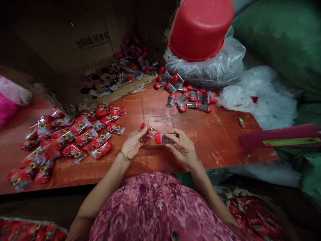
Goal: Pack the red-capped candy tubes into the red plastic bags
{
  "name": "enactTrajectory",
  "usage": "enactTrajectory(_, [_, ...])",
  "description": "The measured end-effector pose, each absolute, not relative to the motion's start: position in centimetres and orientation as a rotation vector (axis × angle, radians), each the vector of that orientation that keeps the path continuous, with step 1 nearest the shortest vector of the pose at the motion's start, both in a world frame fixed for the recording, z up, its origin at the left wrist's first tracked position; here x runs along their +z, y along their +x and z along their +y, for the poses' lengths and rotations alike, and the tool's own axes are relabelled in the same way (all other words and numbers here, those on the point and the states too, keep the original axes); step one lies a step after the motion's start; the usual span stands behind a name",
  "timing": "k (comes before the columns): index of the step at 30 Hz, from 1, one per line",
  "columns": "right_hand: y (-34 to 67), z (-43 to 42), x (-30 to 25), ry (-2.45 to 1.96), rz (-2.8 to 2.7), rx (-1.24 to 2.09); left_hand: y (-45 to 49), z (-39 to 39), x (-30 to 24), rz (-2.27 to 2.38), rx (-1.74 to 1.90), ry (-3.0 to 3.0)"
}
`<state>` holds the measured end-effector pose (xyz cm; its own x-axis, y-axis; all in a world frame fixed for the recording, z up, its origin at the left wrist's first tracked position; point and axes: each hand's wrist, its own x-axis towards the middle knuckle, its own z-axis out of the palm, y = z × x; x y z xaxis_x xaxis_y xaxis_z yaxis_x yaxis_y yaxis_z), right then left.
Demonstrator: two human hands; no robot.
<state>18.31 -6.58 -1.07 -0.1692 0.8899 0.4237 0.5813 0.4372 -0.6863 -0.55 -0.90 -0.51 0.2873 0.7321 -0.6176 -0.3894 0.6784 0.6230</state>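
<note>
Over the front of the red table, my left hand pinches a small red printed plastic pouch between thumb and fingers. My right hand grips a clear bottle with a red cap and dark contents. Its capped end points left and meets the pouch's right end; whether it is inside the pouch I cannot tell. On the left lies a heap of similar red pouches. Farther back to the right are several loose red-capped bottles.
An open cardboard box at the back holds more bottles. A red tub rests upside down on a filled clear bag. Crumpled plastic bags and a tiny green-labelled item are to the right. Containers of red packets sit below.
</note>
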Motion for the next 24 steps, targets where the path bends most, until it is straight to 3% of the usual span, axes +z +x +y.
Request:
enactTrajectory(17, [14.6, -5.8, -2.6, -1.337, -1.662, 0.339, 2.1, -2.3, -0.4, 1.03, 0.982, 0.336])
enactTrajectory(24, [13.0, -5.6, -3.7, -1.346, -1.247, 0.844, 0.9, -1.5, -0.6, 1.007, 1.018, 0.332])
